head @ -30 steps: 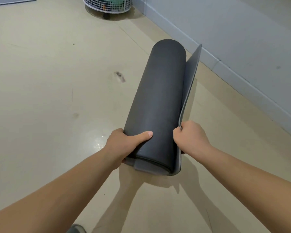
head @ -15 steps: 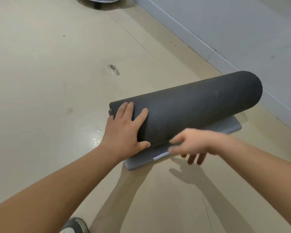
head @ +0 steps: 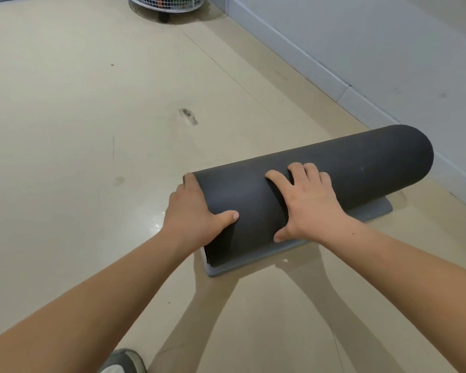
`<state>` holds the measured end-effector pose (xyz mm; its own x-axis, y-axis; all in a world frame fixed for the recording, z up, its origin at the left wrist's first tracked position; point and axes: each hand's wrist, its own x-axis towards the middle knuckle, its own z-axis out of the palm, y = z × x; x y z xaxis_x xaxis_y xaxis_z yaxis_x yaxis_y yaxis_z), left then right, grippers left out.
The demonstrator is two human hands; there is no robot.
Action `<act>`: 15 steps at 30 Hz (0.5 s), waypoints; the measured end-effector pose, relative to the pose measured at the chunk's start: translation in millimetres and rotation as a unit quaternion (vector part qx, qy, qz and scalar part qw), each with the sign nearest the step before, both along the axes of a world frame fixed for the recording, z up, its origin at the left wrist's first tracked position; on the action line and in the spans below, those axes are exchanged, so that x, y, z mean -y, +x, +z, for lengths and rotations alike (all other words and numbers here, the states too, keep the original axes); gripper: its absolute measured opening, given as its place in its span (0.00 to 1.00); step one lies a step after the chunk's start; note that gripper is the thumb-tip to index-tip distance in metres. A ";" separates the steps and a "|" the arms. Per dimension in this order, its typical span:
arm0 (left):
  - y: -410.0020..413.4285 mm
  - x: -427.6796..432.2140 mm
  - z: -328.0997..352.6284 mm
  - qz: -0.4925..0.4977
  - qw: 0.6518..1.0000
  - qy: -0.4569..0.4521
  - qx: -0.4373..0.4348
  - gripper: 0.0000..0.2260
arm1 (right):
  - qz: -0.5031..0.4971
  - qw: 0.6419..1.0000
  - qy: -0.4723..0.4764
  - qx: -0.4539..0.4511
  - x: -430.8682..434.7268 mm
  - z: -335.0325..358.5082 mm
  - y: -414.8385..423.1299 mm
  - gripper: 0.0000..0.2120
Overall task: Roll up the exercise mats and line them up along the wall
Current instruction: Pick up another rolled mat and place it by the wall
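While the rolled mat (head: 334, 179) lay on the floor (head: 78, 130) near the wall (head: 388, 49) (loose flap flat beneath), the left hand (head: 197, 214) cupped its near end, thumb on top, and the right hand (head: 310, 203) pressed down, fingers spread.

I see two bare forearms reaching in from the lower corners, with no sleeves, cuffs, watch or bands anywhere along the length that shows. The bare left hand (head: 197, 211) and the bare right hand (head: 311, 208) wear no gloves and no rings that I can make out. The fingers (head: 297, 170) are slim, with short, plain nails; the left thumbnail looks trimmed and unpainted. At the bottom edge I catch the toe of a grey fabric shoe with a paler rounded cap (head: 123, 362), only partly in view.
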<state>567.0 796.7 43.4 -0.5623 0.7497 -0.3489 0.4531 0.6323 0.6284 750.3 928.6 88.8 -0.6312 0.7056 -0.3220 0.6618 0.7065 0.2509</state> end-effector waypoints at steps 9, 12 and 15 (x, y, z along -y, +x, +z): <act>23.8 33.0 -14.8 -0.073 0.981 0.034 -0.177 0.53 | 0.030 0.995 -0.091 0.032 -27.3 22.2 -8.4 0.75; 7.7 26.7 -14.1 -0.087 0.979 0.057 -0.176 0.55 | 0.012 0.995 -0.100 0.005 -24.2 24.2 -6.6 0.71; -10.7 19.8 -14.8 -0.118 0.970 0.088 -0.193 0.56 | -0.009 0.999 -0.031 -0.001 -5.9 21.8 -4.4 0.69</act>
